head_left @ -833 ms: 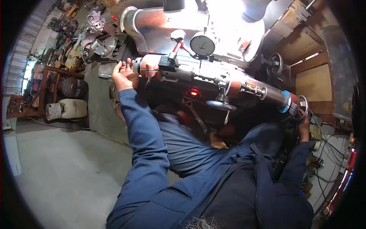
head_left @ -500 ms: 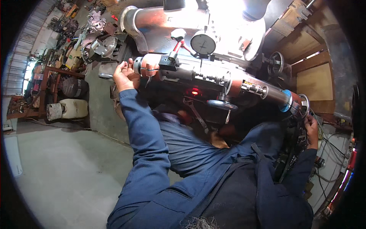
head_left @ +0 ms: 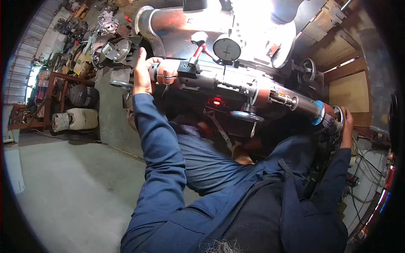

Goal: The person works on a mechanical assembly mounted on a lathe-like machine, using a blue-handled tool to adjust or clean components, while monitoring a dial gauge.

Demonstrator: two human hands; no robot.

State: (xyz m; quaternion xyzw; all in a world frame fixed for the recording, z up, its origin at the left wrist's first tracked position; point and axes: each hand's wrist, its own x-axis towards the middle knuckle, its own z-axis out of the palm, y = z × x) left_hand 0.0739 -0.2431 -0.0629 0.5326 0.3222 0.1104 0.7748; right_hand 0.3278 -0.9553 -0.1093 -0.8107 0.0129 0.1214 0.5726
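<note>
My left hand [head_left: 144,76] is against the left end of a long horizontal metal spindle assembly. One digit points up and others bend over the dark end piece [head_left: 154,71] beside an orange-brown clamp collar [head_left: 168,72]. At the opposite end, my right hand [head_left: 347,126] is closed around the rim of a metal handwheel [head_left: 338,119], next to a blue band [head_left: 319,113]. Between my hands, a round dial gauge [head_left: 227,49] on a red-jointed arm [head_left: 198,51] stands with its stem down at the shaft. Parts of the fingers on both hands are hidden.
A small handwheel with a crank handle [head_left: 247,117] juts out below the spindle, near a red light [head_left: 216,101] and a wrench [head_left: 218,126]. A large machine body [head_left: 181,25] stands behind. Machine parts and a white jug [head_left: 82,119] are on the left.
My left hand has turned more upright and moved closer against the end piece, one digit now raised. My right hand has shifted up along the handwheel rim.
</note>
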